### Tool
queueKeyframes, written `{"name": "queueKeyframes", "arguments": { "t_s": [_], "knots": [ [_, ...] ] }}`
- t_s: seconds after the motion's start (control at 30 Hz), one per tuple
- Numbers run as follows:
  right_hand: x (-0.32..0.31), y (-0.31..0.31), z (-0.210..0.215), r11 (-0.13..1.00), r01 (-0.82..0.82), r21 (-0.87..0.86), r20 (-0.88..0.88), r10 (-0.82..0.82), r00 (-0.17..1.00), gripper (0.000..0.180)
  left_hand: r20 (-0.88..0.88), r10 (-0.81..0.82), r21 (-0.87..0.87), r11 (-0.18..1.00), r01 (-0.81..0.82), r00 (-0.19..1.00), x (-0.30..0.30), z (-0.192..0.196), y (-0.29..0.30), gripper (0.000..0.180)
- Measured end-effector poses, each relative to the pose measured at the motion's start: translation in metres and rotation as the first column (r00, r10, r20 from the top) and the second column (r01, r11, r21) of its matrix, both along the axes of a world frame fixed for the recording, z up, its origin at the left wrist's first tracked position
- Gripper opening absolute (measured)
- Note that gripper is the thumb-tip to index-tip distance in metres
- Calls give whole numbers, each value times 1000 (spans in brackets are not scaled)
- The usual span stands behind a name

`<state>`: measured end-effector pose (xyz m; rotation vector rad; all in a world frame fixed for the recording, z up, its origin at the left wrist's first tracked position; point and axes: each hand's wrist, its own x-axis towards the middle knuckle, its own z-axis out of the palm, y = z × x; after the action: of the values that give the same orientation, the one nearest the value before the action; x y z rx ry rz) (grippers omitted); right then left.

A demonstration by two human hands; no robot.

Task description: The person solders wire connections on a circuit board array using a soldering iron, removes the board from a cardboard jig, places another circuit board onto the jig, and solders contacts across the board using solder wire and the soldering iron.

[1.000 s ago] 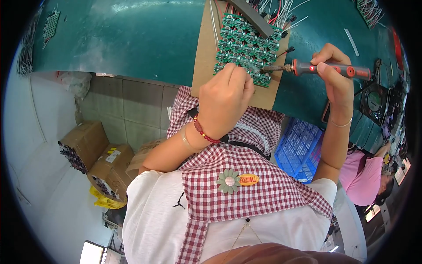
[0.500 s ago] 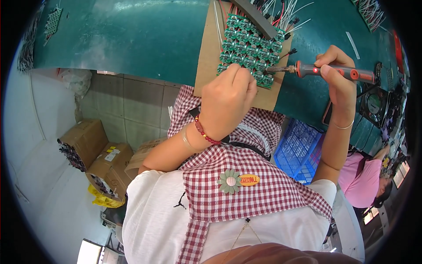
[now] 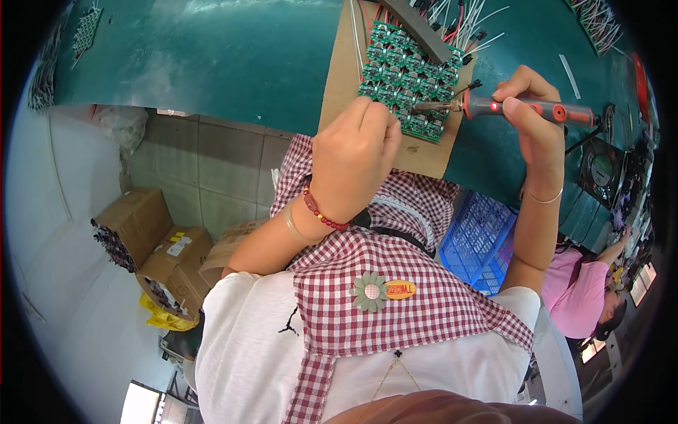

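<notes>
A green panel of small circuit boards (image 3: 406,71) lies on a piece of brown cardboard (image 3: 424,159). My right hand (image 3: 540,134) grips a grey and red soldering iron (image 3: 480,105), held almost level, a small light glowing on its handle. The iron's tip is over the lower part of the panel; whether it touches cannot be made out. My left hand (image 3: 355,152) is closed at the panel's lower left, fingers pinched together, and its back hides whatever they hold. A dark grey bar (image 3: 418,30) rests slantwise across the panel's top, beside white, red and black wires (image 3: 480,32).
The green table (image 3: 212,63) spreads around the cardboard. More wired boards lie at the far right (image 3: 595,25) and far left (image 3: 85,30). A black fan (image 3: 602,166) stands right. Below are a blue plastic basket (image 3: 477,233) and cardboard boxes (image 3: 134,222). A person in pink (image 3: 575,293) sits right.
The soldering iron and my right hand have moved left, bringing the tip further in over the panel. My left hand has shifted slightly left, and the cardboard with its panel a little right.
</notes>
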<state>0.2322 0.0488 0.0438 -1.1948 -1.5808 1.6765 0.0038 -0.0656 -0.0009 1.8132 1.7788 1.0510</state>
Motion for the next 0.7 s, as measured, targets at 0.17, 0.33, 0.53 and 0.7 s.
{"name": "queueKeyframes", "arguments": {
  "t_s": [0.17, 0.33, 0.53, 0.7],
  "knots": [
    [1, 0, 0, 1000, -9, -30, 6, 9, 1000, 15, -35, -4, -3, 1000, 4, 999, 2, 1, 4, 17],
    [0, -4, 3, 1000, 2, 2, 22, -2, 1000, 14, -41, -28, 6, 1000, 28, 999, 0, 1, 5, 12],
    [16, -2, 0, 997, 72, 10, -78, -71, 994, 14, 129, -41, -38, 998, 46, 991, -7, 11, -3, 11],
    [9, -5, -2, 998, 61, -27, -40, -62, 997, 14, 141, -16, 5, 1000, 15, 990, 0, 3, 2, 20]
  ]
}}
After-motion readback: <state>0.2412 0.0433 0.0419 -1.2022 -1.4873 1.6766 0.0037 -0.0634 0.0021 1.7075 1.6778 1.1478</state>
